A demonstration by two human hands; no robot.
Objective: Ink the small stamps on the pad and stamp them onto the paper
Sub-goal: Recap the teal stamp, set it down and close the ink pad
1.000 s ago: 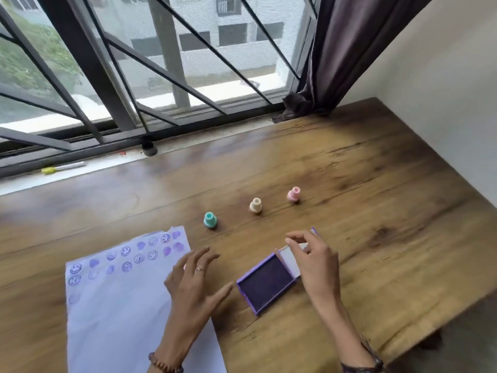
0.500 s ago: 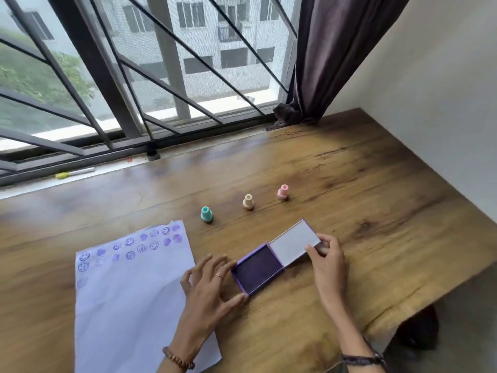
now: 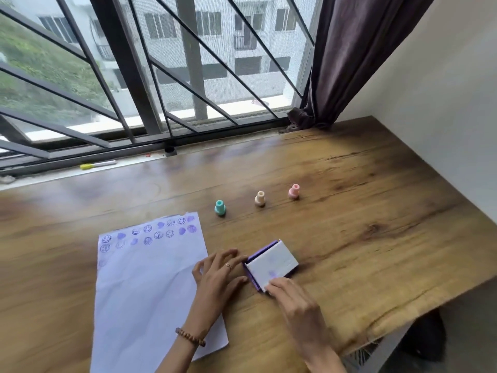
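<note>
A purple ink pad (image 3: 271,264) lies on the wooden table with its white lid folded almost down over the pad. My right hand (image 3: 293,296) presses its fingertips on the lid's near edge. My left hand (image 3: 218,273) rests beside the pad's left side, fingers spread and touching its corner. Three small stamps stand upright in a row behind: teal (image 3: 220,207), cream (image 3: 260,198) and pink (image 3: 294,191). A white paper (image 3: 150,286) lies at the left, with purple smiley and heart prints along its top edge.
The table (image 3: 363,211) ends at a window sill with metal bars behind. A yellow-capped pen (image 3: 97,165) lies on the sill. A dark curtain (image 3: 347,63) hangs at the back right corner. A white wall runs along the right side.
The ink pad's lid lay open flat half a second ago; my right hand has swung it over the pad. My left hand stayed beside the pad.
</note>
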